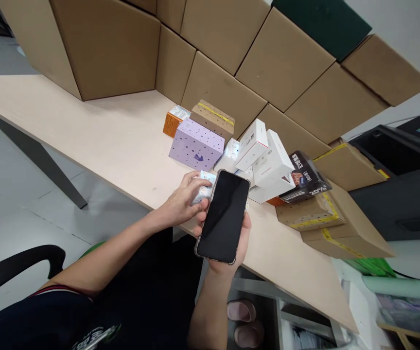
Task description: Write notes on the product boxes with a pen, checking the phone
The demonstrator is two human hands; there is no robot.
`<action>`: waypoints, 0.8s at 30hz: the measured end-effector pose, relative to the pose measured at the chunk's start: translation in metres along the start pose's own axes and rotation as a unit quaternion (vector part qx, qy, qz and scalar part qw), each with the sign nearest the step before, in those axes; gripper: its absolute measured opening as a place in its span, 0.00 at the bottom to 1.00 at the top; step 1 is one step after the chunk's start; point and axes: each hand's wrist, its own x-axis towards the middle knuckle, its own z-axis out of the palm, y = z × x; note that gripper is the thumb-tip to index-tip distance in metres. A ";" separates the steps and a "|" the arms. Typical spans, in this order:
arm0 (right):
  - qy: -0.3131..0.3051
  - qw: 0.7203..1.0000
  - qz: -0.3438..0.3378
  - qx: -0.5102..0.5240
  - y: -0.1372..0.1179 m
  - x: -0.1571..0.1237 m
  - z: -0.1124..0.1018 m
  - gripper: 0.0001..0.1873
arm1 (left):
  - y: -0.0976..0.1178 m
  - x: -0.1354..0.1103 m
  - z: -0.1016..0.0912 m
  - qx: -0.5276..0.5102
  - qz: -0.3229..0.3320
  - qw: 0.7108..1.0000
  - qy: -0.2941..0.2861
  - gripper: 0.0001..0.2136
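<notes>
Phone (223, 216) sits gripped in right hand (245, 237), just beside left hand (179, 204) clutching small box (203, 188).

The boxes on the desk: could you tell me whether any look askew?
The white boxes lie heaped and tilted, a dark snack box tilted beside them; no damage shows. The left hand grips a small box, the right hand a phone.

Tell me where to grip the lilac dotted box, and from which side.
Likely from above and front-left, where the desk is bare: span the lilac box across its narrow width near the left end. It lies flat on a broad face; the tan taped box crowds its back, white cartons its right end.
</notes>
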 end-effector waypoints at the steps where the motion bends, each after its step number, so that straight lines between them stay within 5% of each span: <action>1: 0.003 1.000 -0.004 -0.002 0.000 0.001 0.000 0.34 | 0.000 0.000 0.000 0.004 -0.003 1.000 0.000 0.22; 24: -0.038 0.999 -0.014 -0.006 0.006 -0.002 -0.001 0.34 | 0.003 0.000 -0.003 0.008 -0.004 1.000 -0.009 0.23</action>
